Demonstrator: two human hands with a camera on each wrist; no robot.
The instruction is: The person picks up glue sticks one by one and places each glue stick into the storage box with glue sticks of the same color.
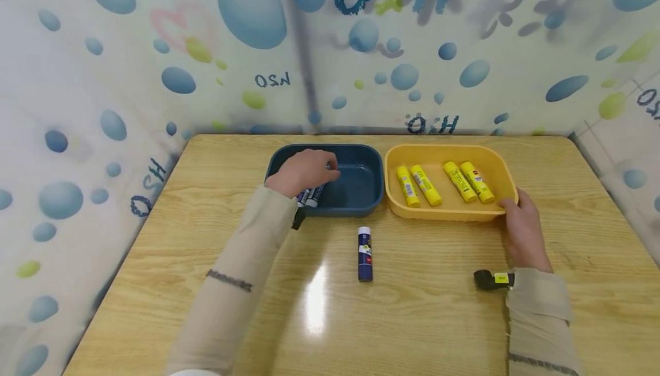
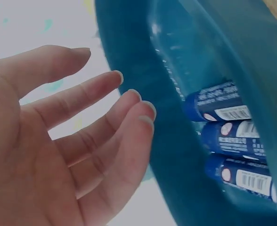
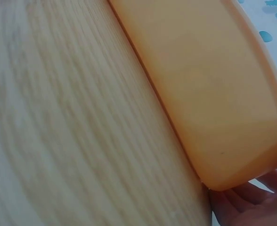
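Observation:
Above the left side of the blue tray [image 1: 356, 212], my left hand [image 1: 305, 168] hovers with relaxed, slightly bent fingers and holds nothing. Three dark blue glue sticks [image 2: 223, 102] lie side by side in that tray, partly hidden by the hand in the head view. My right hand [image 1: 523, 230] grips the front right corner of the yellow tray [image 1: 448, 213], thumb on the rim and fingers against the outer wall. Several yellow glue sticks [image 1: 425, 185] lie inside it in two pairs. Another blue glue stick [image 1: 365, 254] with a white end lies on the table in front of the trays.
The two trays stand side by side near the back of the wooden table [image 1: 412, 318]. Behind them rises a wall covering [image 1: 330, 66] with printed blue drops. A black strap with a yellow label [image 1: 501, 278] sticks out at the right wrist.

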